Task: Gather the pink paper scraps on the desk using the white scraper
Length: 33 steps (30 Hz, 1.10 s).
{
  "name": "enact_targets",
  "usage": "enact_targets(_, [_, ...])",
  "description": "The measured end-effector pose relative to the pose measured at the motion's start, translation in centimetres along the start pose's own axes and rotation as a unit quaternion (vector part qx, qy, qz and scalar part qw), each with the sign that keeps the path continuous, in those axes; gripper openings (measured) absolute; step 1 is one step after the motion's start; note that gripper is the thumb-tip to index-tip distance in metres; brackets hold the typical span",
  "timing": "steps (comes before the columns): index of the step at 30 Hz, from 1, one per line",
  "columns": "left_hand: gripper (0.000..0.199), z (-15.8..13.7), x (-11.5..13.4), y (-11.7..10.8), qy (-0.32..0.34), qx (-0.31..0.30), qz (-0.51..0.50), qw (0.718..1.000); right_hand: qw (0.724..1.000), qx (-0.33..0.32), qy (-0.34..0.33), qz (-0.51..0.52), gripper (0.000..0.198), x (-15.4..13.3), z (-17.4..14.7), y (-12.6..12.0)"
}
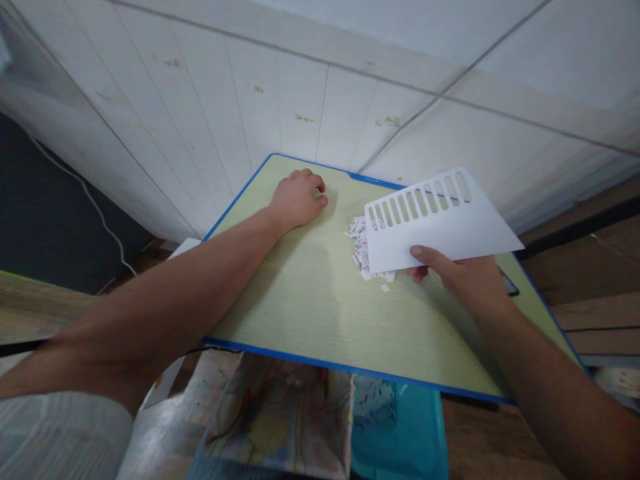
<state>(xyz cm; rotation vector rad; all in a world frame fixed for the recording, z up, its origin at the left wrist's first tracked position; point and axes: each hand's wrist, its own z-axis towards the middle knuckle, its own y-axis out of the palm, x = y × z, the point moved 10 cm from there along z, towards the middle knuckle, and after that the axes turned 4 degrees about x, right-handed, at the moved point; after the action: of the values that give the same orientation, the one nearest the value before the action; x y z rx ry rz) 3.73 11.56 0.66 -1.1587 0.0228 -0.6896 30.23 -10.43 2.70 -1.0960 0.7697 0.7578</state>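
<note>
My right hand (463,277) grips a white sheet of paper or card (425,237) by its near edge, thumb on top and fingers underneath. A row of long rounded slots is cut along the sheet's far side. Partly under its left end lies a pile of small white paper scraps (359,243) with reddish marks. My left hand (299,199) rests on the table left of the pile, its fingers loosely curled and a gap showing between thumb and forefinger. Nothing is visible in it.
The pale yellow-green table (310,300) has a blue rim and stands against a white panelled wall (295,87). A dark flat object (511,287) lies partly hidden behind my right wrist. Below the near edge are a patterned fabric-like item (280,427) and a turquoise bin (420,433).
</note>
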Motion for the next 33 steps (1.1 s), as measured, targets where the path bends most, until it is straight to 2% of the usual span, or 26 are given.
enact_targets(3, [0.032,-0.1,-0.1,-0.2,-0.016,-0.009,0.014,1.000,1.000,0.010,0.008,-0.004,0.039,0.6,1.2,-0.6])
enact_targets(7, [0.037,-0.5,0.2,-0.4,-0.035,-0.037,0.037,0.998,0.997,0.063,0.015,0.041,0.021,-0.4,3.1,-0.6])
enact_targets(9, [0.040,-0.8,0.6,-0.6,-0.027,-0.044,0.071,0.996,0.996,0.065,0.025,0.054,0.022,-1.6,4.1,1.0])
enact_targets(12, [0.048,-1.1,0.8,-0.8,-0.031,-0.045,0.102,0.993,0.993,-0.009,0.109,0.035,0.014,-2.5,5.5,5.5])
enact_targets(14, [0.050,-1.2,0.5,-0.8,-0.044,-0.048,0.110,0.992,0.991,-0.032,0.126,0.034,0.011,-3.5,6.5,7.8])
enact_targets(17, [0.047,-1.3,0.1,-0.9,-0.055,-0.047,0.111,0.991,0.989,-0.045,0.136,0.028,0.011,-3.9,7.6,9.8])
enact_targets(19, [0.044,-1.2,-0.2,-0.9,-0.055,-0.049,0.112,0.991,0.989,-0.049,0.140,0.020,0.013,-3.4,7.9,10.1])
enact_targets(23, [0.042,-1.0,-1.0,-0.8,-0.060,-0.049,0.114,0.991,0.989,-0.032,0.145,0.022,0.016,-1.9,7.5,8.5])
enact_targets(29, [0.039,-0.6,-1.9,-1.0,-0.072,-0.042,0.090,0.992,0.989,0.038,0.129,0.065,0.013,-1.2,6.3,3.4])
enact_targets(33, [0.039,-0.5,-1.8,-1.0,-0.073,-0.047,0.079,0.993,0.989,0.069,0.108,0.071,0.020,-0.9,3.8,0.4])
